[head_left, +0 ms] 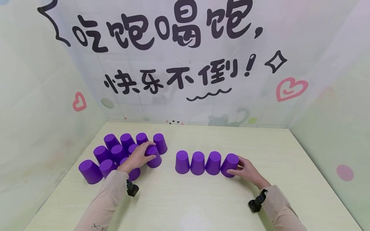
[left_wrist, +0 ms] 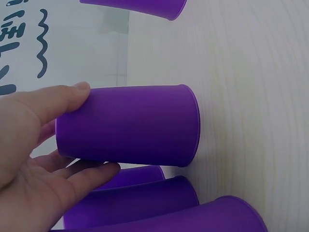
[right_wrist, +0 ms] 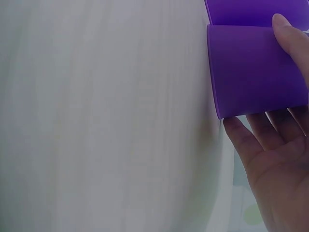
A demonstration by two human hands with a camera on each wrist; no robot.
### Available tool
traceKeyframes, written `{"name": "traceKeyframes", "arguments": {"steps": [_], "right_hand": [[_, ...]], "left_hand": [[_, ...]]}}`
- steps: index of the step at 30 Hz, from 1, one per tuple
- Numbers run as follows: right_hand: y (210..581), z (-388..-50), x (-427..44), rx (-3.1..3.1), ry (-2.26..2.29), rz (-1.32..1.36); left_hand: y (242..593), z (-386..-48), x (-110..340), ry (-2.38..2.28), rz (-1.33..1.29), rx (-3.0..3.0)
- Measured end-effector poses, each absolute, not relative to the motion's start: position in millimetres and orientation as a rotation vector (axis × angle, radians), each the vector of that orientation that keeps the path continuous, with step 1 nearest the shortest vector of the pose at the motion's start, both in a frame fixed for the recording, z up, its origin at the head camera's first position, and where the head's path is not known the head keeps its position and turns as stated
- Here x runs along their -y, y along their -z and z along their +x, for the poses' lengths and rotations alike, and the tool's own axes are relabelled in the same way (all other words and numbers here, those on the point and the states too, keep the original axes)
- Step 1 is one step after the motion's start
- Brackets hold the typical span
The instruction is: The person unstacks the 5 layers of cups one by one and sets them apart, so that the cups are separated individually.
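Upside-down purple cups stand on the table. My left hand [head_left: 140,157] grips one purple cup [head_left: 154,160] at the right side of the left cluster. In the left wrist view, the thumb lies on one side of that cup [left_wrist: 128,125] and fingers on the other; whether its rim touches the table I cannot tell. My right hand [head_left: 249,171] holds the rightmost cup [head_left: 229,163] of a short row, thumb at its near side. The right wrist view shows fingers along this cup's [right_wrist: 256,72] side, with its row neighbour [right_wrist: 251,12] close against it.
Several more cups crowd the left of the table [head_left: 199,202], among them a near-left cup [head_left: 91,172] and a back-right one [head_left: 160,143]. The row's leftmost cup [head_left: 182,162] stands right of my left hand. A printed backdrop [head_left: 173,109] rises behind the table, with panels at both sides.
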State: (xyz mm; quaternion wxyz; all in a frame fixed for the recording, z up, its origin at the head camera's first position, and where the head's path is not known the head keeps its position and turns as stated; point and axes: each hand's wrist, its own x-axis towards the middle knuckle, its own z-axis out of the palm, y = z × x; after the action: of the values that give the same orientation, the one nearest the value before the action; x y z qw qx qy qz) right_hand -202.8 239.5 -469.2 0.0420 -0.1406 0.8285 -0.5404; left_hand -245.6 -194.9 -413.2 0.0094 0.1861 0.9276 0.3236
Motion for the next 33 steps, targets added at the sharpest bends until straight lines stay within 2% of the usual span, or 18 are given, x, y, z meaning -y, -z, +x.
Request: {"name": "traceKeyframes", "arguments": {"steps": [7, 13, 21, 33], "right_hand": [[470, -203, -240, -2.534, 1.649, -0.438], [471, -204, -240, -2.539, 1.649, -0.419], [470, -203, -241, -2.525, 1.668, -0.44], [470, -204, -240, -2.545, 1.652, -0.427]], "left_hand": [[408, -245, 196, -1.031, 0.641, -2.906], [390, -247, 194, -1.09, 0.728, -2.922], [370, -250, 171, -1.173, 0.856, -2.925], [395, -251, 125, -1.339, 0.894, -2.741]]}}
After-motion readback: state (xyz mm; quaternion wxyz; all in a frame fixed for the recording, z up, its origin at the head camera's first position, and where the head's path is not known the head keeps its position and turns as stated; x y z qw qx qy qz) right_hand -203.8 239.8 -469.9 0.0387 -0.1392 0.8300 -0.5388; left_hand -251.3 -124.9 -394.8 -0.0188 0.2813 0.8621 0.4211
